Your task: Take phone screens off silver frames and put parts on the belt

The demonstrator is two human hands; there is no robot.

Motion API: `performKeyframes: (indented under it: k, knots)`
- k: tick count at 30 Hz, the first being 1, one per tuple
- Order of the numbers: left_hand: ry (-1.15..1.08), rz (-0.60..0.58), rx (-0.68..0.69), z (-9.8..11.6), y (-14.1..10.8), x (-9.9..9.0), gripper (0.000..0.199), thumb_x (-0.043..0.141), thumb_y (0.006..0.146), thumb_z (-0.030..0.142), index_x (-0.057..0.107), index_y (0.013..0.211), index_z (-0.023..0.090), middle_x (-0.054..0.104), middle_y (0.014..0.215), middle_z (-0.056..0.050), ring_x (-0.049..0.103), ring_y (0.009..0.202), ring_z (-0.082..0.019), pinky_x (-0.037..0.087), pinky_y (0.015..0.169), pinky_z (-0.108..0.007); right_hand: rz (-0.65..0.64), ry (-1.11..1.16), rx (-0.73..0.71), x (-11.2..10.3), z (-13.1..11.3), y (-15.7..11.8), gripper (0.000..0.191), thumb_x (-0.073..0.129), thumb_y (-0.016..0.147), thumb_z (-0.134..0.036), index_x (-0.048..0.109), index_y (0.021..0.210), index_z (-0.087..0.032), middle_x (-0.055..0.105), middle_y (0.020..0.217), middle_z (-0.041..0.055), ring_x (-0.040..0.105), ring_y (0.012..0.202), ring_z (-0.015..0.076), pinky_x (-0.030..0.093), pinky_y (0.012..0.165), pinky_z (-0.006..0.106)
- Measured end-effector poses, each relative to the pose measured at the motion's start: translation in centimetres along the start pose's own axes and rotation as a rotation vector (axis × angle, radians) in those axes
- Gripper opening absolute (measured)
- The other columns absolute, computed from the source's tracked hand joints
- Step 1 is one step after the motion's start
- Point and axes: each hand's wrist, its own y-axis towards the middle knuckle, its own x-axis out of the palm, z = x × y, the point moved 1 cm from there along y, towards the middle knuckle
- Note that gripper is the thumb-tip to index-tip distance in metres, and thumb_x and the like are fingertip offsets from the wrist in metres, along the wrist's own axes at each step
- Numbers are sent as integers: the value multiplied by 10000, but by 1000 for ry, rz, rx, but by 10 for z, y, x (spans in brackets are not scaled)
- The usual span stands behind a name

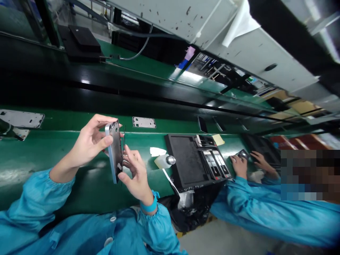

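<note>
At your far nine o'clock, a bare metal phone frame (21, 118) lay on the green conveyor belt (79, 184). Your left hand (89, 141) pinched the top of a blue-edged phone housing (114, 152) between thumb and fingers. Your right hand (135, 173), with a blue wrist strap (150, 207) around its wrist, pinched the lower part, thumb on the edge and fingers spread behind. The housing was held up off the belt in front of you, its long axis running roughly twelve to six and its top leaning slightly toward eleven. Its dark inner face showed. At about one o'clock from your hands, a second phone frame (143, 122) lay flat on the belt. At three o'clock, a plastic bottle (164, 160) with a metal tip lay on its side, just beside a white paper slip (158, 151). Beyond it sat a black foam tray (186, 159), with dark phone parts (215, 163) in slots at its right end. A black plastic bag (186, 212) hung below the belt. Further right, a co-worker's hands (239, 164) worked over a small dark object (243, 154).
</note>
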Motion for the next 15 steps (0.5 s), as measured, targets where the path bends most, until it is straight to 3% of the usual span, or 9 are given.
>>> performKeyframes:
  k: [3, 7, 12, 15]
  knots:
    - [49, 5, 35, 3, 2, -1, 373, 863, 861, 438, 772, 1144, 214, 753, 1123, -117, 746, 994, -259, 650, 748, -303, -32, -76, 7, -3, -1, -3, 807, 757, 913, -643, 504, 1611, -327, 560, 1238, 102, 645, 1155, 266, 610, 1012, 449]
    - [40, -63, 24, 2, 1, 4, 369, 873, 854, 381, 763, 1162, 211, 731, 1125, -105, 715, 747, -182, 575, 547, -238, 22, -66, 9, 5, 2, -2, 838, 738, 922, -657, 457, 1638, -324, 541, 1239, 103, 649, 1159, 262, 631, 965, 421]
    - [95, -52, 13, -3, 1, 6, 345, 861, 867, 371, 751, 1145, 198, 730, 1102, -101, 737, 827, -197, 567, 559, -198, 89, 57, 20, 18, 6, 3, 919, 687, 915, -738, 375, 1676, -330, 496, 1223, 93, 698, 1105, 240, 648, 950, 398]
    - [89, -48, 6, -5, 0, 5, 345, 852, 880, 361, 732, 1159, 198, 721, 1132, -104, 753, 844, -197, 599, 586, -201, 76, 29, 17, 17, 7, 6, 894, 709, 903, -728, 432, 1651, -324, 519, 1229, 100, 692, 1101, 243, 638, 970, 402]
